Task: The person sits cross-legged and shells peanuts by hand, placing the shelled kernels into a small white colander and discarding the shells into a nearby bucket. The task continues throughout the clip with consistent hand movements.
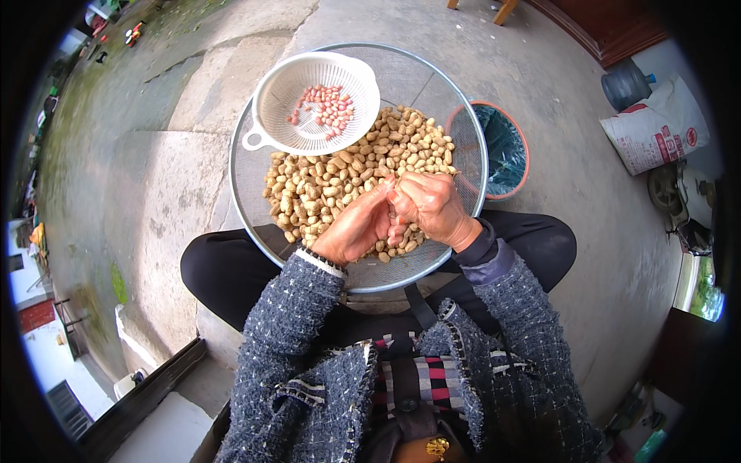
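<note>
My left hand (pixel 362 223) and my right hand (pixel 433 202) meet over a round mesh sieve (pixel 425 87). Their fingertips press together, and whatever is between them is hidden by the fingers. The left palm is curled inward, partly cupped. Under and around both hands lies a wide heap of unshelled peanuts (pixel 312 188). At the sieve's far left, a white plastic colander (pixel 269 110) with a loop handle rests over the mesh and the heap's edge. Shelled reddish peanut kernels (pixel 333 110) are scattered on its bottom.
A bucket with an orange rim (pixel 525 147) and a dark plastic liner stands right of the sieve, partly beneath it. My knees (pixel 544 240) flank the sieve. Farther right are a printed woven sack (pixel 648 133) and a blue water jug (pixel 625 85). Wooden legs (pixel 505 11) show at the top.
</note>
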`<move>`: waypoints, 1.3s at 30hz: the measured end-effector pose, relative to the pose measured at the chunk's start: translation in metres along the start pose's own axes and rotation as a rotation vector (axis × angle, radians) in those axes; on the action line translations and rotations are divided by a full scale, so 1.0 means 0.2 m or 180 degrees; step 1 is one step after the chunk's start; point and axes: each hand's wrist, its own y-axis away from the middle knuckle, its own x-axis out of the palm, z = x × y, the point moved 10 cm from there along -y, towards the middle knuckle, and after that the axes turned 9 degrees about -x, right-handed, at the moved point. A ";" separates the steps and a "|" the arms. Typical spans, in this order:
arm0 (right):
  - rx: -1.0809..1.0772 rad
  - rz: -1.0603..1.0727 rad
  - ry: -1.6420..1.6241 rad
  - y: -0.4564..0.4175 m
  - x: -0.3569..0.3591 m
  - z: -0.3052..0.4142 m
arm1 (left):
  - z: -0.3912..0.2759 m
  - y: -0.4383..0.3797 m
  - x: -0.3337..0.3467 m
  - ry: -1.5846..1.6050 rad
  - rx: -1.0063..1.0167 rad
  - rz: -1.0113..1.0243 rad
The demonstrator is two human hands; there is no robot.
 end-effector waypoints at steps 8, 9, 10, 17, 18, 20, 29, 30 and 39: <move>0.0788 -0.0389 -0.1280 0.05 0.04 -0.14 | -0.10 0.03 -0.01 0.0078 0.0385 -0.0318; 0.0808 -0.0356 -0.1377 0.05 0.04 -0.15 | -0.11 0.03 -0.02 0.0028 0.0470 -0.0318; 0.0827 -0.0324 -0.1474 0.04 0.05 -0.15 | -0.12 0.03 -0.03 -0.0021 0.0554 -0.0319; 0.0990 -0.0729 -0.2221 0.05 0.06 -0.20 | -0.14 0.04 -0.05 -0.0152 0.0641 -0.0582; 0.0777 -0.0548 -0.1860 0.03 0.05 -0.16 | -0.15 0.05 -0.06 -0.0170 0.0678 -0.0697; 0.0346 -0.0189 -0.1137 -0.02 0.01 -0.06 | -0.15 0.06 -0.07 -0.0062 0.0739 -0.0787; 0.0175 -0.0209 -0.0712 -0.05 -0.03 -0.04 | -0.15 0.04 -0.08 0.0081 0.0727 -0.0506; 0.0213 -0.0203 -0.0644 -0.04 -0.03 -0.05 | -0.15 0.04 -0.08 0.0044 0.0717 -0.0536; -0.0088 -0.0061 0.0396 -0.03 -0.10 -0.06 | -0.09 0.01 -0.11 -0.0421 0.0343 -0.0705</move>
